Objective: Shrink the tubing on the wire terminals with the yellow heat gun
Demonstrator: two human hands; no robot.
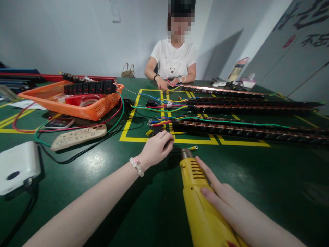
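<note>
My right hand point(226, 202) is wrapped round a yellow heat gun point(197, 195), with fingers lying along its side. The gun's metal nozzle point(185, 153) points away from me at a yellow-sleeved wire end point(192, 148) on the green table. My left hand point(156, 148), a bead bracelet on its wrist, is closed over a small black part beside that wire, just left of the nozzle. Beyond it lie long black power strips point(244, 132) with copper rails and bundles of coloured wires point(161, 120).
A person in a white T-shirt point(173, 60) sits across the table, handling wires. An orange basket point(74, 99) with black sockets stands at the left, with a beige socket strip point(78, 136), a phone point(59, 122) and a white box point(17, 166) nearer me.
</note>
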